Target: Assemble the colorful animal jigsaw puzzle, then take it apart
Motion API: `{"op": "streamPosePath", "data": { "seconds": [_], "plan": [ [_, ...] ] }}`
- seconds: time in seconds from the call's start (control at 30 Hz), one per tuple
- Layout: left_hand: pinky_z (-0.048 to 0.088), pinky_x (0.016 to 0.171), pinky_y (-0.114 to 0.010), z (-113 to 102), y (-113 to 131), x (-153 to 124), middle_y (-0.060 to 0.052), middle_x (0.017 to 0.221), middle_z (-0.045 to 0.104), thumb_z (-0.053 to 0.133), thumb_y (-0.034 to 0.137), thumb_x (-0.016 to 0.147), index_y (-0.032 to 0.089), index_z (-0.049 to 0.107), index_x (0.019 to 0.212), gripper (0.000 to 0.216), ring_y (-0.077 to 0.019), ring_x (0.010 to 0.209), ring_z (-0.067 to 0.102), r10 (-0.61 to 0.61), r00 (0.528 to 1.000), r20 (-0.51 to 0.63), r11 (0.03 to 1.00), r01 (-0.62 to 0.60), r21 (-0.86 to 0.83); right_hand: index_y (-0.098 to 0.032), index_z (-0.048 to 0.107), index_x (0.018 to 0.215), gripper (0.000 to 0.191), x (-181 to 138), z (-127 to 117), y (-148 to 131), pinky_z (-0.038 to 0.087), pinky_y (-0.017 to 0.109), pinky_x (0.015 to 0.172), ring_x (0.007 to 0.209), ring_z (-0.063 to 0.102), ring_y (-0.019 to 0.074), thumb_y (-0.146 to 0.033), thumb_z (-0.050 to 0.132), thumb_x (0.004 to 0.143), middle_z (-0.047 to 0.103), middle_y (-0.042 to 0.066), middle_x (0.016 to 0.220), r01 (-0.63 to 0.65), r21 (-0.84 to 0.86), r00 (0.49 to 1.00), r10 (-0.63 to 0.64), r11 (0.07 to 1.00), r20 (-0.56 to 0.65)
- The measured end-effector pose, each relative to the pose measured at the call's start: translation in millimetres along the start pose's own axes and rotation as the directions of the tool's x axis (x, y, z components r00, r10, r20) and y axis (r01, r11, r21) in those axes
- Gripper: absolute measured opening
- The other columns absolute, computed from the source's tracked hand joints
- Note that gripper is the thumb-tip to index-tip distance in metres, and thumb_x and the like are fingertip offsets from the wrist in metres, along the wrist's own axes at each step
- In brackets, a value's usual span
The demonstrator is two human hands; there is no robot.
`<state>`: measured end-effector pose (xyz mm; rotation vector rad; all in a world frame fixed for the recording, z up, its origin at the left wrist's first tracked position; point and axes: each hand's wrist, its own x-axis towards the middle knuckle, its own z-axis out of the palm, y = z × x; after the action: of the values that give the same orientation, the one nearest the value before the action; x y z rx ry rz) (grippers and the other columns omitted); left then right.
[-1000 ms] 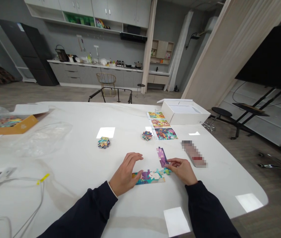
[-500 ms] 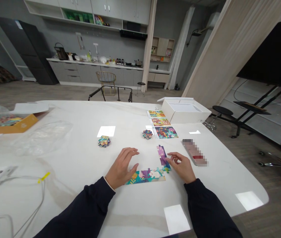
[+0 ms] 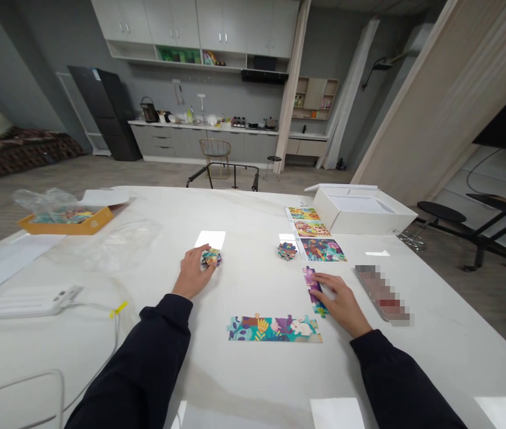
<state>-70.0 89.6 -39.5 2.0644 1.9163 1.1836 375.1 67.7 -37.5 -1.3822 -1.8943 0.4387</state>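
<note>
Grey kitchen cabinets and a counter fill the far wall in the upper part of the frame, and a wide white glossy bench (image 3: 244, 220) takes up the lower half. At the centre of the frame the left hand (image 3: 193, 274) lies on the bench with its fingers curled against a small heap of colourful cardboard puzzle pieces (image 3: 212, 258); whether it pinches a piece cannot be told. Right of centre the right hand (image 3: 342, 298) rests flat, fingers spread loosely, with its fingertips on a short purple strip of joined puzzle pieces (image 3: 311, 281) that runs away from the viewer. Just below both hands lies a long teal strip of joined puzzle pieces (image 3: 275, 329), touched by neither hand and close to the purple strip's near end. A second heap of colourful pieces (image 3: 287, 250) sits above the right hand, beside a printed sheet of three bright pictures (image 3: 315, 233) and an open white cardboard box (image 3: 364, 211). At the left of the frame are an orange shallow tray (image 3: 96, 219), a crumpled clear plastic bag (image 3: 114, 247) and a white power strip (image 3: 30, 301)
</note>
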Motion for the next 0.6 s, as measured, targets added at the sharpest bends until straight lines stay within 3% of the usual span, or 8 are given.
{"op": "streamPosePath", "data": {
  "seconds": [0.13, 0.3, 0.6],
  "plan": [
    [0.044, 0.107, -0.054, 10, 1, 2, -0.012, 0.129, 0.066, 0.065, 0.042, 0.089, 0.022, 0.057, 0.128, 0.044, -0.0344, 0.127, 0.054, -0.06, 0.998, -0.017, 0.998, 0.06, 0.025, -0.025, 0.076, 0.113, 0.034, -2, 1, -2, 0.053, 0.041, 0.081, 0.112, 0.064, 0.0297, -0.049, 0.063, 0.092, 0.072, 0.011, 0.126, -0.058, 0.017, 0.996, 0.059, 0.998, -0.059],
    [0.049, 0.098, -0.049, 15, 5, 6, -0.012, 0.112, 0.067, 0.07, 0.041, 0.085, 0.019, 0.059, 0.117, 0.04, -0.0324, 0.111, 0.06, -0.074, 0.991, -0.113, 0.997, 0.077, 0.028, -0.023, 0.074, 0.114, 0.036, -3, 1, -3, 0.051, 0.039, 0.079, 0.106, 0.065, 0.0271, -0.049, 0.058, 0.094, 0.071, 0.011, 0.126, -0.08, 0.035, 0.995, 0.082, 0.996, -0.065],
    [0.052, 0.097, -0.049, 13, 9, 5, -0.009, 0.108, 0.068, 0.068, 0.032, 0.086, 0.022, 0.059, 0.109, 0.027, -0.031, 0.106, 0.062, -0.066, 0.991, -0.12, 0.998, 0.063, -0.027, -0.023, 0.073, 0.115, 0.036, -3, 3, 0, 0.05, 0.037, 0.078, 0.1, 0.065, 0.0258, -0.048, 0.056, 0.095, 0.071, 0.011, 0.125, -0.099, 0.072, 0.992, 0.104, 0.992, -0.067]
  ]
}}
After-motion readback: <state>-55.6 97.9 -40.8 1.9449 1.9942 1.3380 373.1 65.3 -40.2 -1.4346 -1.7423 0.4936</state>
